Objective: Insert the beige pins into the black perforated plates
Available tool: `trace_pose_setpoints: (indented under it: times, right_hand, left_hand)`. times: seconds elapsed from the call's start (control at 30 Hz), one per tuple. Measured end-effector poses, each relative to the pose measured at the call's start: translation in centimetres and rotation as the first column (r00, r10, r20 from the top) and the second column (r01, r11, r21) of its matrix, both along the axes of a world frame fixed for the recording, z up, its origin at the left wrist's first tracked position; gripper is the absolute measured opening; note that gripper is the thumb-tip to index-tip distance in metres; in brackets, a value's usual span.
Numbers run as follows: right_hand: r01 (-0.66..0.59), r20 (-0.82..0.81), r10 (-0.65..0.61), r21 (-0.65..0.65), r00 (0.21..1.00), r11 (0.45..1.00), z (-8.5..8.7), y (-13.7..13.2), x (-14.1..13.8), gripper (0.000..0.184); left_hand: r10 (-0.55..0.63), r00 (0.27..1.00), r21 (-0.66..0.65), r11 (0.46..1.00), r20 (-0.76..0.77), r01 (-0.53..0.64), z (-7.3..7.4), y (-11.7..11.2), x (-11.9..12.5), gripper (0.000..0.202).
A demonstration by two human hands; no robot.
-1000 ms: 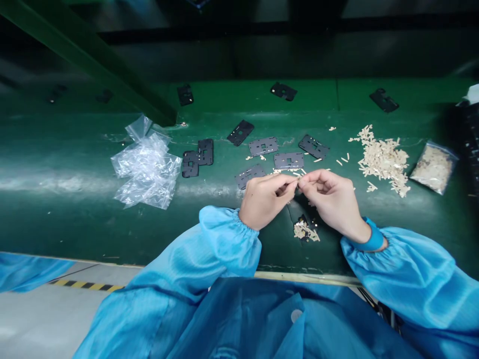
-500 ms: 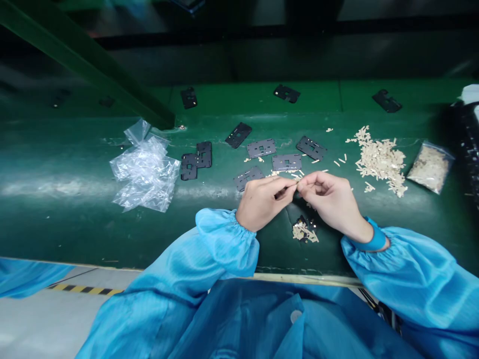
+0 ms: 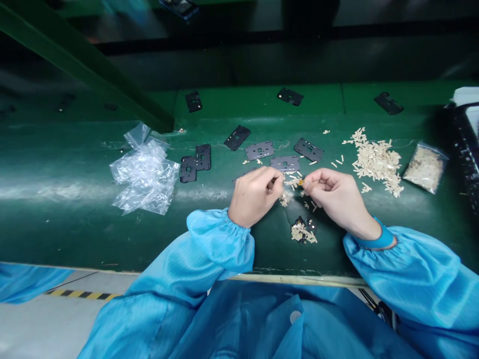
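The person sat at a green surface point(image 3: 93, 239), wearing blue sleeves, the left sleeve point(image 3: 220, 239) and right sleeve point(image 3: 404, 259) both gathered at the wrist. A blue band point(image 3: 379, 240) circled the right wrist. The left hand point(image 3: 255, 196) and right hand point(image 3: 339, 197) hung just apart, low over the surface. The right fingers point(image 3: 312, 179) were narrowed to a pinch on a tiny amber piece point(image 3: 300, 182), held in the gap between the hands, nearer the right. The left fingers point(image 3: 275, 182) were curled inward and narrow; whether they held anything could not be told.

Loose pale strips point(image 3: 293, 182) lay scattered just beyond and between the hands. At 6 o'clock from the hands, near the surface's edge, sat a small heap of strips mixed with dark pieces point(image 3: 302, 233). At 3 o'clock lay a large pile of strips point(image 3: 376, 167), with a clear bag of strips point(image 3: 425, 169) just beyond it. At 12 o'clock, black perforated plates point(image 3: 285, 163) lay flat in a loose row. At 10 o'clock, two overlapping plates point(image 3: 195, 163) lay apart from the row. Farther round at 9 o'clock was a crumpled plastic bag point(image 3: 144, 177).
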State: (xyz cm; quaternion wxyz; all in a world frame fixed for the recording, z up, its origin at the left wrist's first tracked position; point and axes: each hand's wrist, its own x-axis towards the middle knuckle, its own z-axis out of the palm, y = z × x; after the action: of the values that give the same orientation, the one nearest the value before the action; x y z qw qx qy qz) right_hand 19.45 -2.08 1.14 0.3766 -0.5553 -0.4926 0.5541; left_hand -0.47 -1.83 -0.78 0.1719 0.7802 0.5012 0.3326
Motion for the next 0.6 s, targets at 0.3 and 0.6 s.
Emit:
trace_pose_setpoints:
  times: [0.3,0.6]
  right_hand:
    - [-0.092,0.073,0.091,0.019,0.993,0.996,0.0,0.0,0.2,0.006]
    - [-0.210,0.478,-0.059,0.491,0.876,0.845,-0.3,-1.1,0.3,0.008]
  left_hand:
    - [-0.083,0.945,-0.341,0.920,0.317,0.195,0.3,0.0,0.3,0.018]
    - [0.155,0.876,-0.548,0.825,0.457,0.139,0.2,0.2,0.8,0.013]
